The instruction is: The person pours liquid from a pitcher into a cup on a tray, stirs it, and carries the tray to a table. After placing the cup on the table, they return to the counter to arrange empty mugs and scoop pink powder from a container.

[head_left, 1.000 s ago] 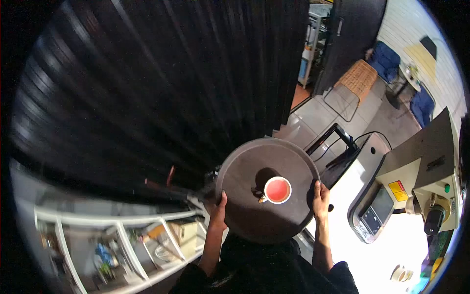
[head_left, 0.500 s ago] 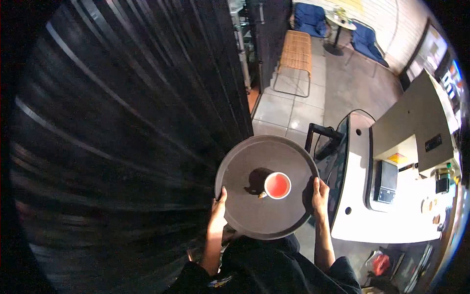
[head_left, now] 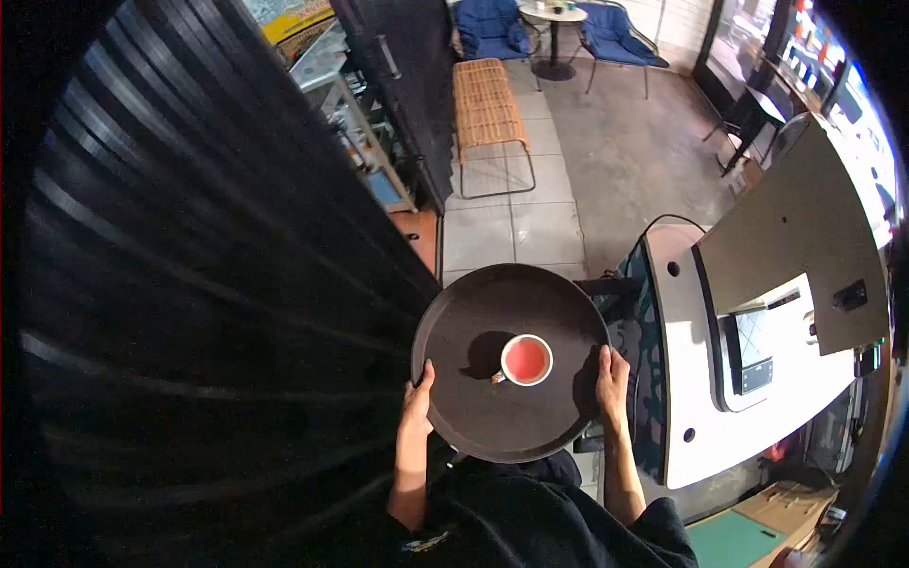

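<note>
A round dark serving tray (head_left: 502, 417) is held level in front of my body. My left hand (head_left: 417, 401) grips its left rim, thumb on top and fingers underneath. On the opposite rim my right hand (head_left: 613, 381) is closed the same way. Near the tray's middle stands a white cup (head_left: 526, 361), upright, filled with a pinkish-red drink. Its handle points to the lower left, and its shadow falls on the tray to the left. Neither hand touches the cup.
A black corrugated wall (head_left: 218, 312) runs along my left, up to an open doorway with a metal shelf (head_left: 355, 142). At right is a white counter (head_left: 696, 379) with a small scale (head_left: 755, 350). Ahead are a wicker bench (head_left: 490, 102), blue chairs (head_left: 615, 36) and a round table (head_left: 554, 11).
The view has moved forward along the wall, showing more of the doorway and floor ahead. Both hands keep hold of the tray, and the cup stays near its middle.
</note>
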Demonstrator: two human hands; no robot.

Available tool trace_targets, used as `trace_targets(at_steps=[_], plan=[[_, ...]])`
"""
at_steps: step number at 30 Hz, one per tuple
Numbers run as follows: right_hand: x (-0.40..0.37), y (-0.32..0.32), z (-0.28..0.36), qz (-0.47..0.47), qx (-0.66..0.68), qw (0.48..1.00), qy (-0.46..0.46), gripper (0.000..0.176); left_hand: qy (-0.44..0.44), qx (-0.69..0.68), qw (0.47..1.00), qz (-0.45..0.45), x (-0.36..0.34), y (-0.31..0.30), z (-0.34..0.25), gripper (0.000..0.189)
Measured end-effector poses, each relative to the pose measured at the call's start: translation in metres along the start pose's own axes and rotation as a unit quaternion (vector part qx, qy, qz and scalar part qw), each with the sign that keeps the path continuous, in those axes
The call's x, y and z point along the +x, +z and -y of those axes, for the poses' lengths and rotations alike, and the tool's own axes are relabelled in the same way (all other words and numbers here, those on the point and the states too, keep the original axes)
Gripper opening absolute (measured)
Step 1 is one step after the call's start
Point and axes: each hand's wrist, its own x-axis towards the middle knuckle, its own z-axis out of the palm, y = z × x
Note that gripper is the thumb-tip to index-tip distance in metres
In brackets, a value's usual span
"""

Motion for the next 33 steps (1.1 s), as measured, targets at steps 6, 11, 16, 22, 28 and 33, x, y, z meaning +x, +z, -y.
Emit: trace_targets(at_steps=[6,11,16,22,28,33], plan=[[0.053,0.025,0.035,-0.068,0.013,0.998,-0.005,0.039,-0.001,0.053,0.999,-0.012,0.043,0.052,-0.076,0.094],[0.107,0.031,0.023,-0.108,0.006,0.992,-0.061,0.037,0.04,0.052,0.995,0.072,0.096,0.085,-0.11,0.084],[0.159,0.036,0.036,-0.133,-0.004,0.991,-0.028,0.034,0.015,0.115,0.991,0.068,0.119,0.142,-0.172,0.077],[0.237,0.056,0.051,-0.185,0.008,0.982,-0.032,0.037,0.062,0.137,0.984,0.091,0.226,0.184,-0.205,0.07],[0.335,0.078,0.068,-0.244,0.025,0.969,-0.009,0.038,0.063,0.151,0.977,0.136,0.297,0.261,-0.289,0.084],[0.402,0.084,0.097,-0.289,0.052,0.956,0.002,0.036,0.014,0.161,0.968,0.191,0.423,0.297,-0.305,0.097]])
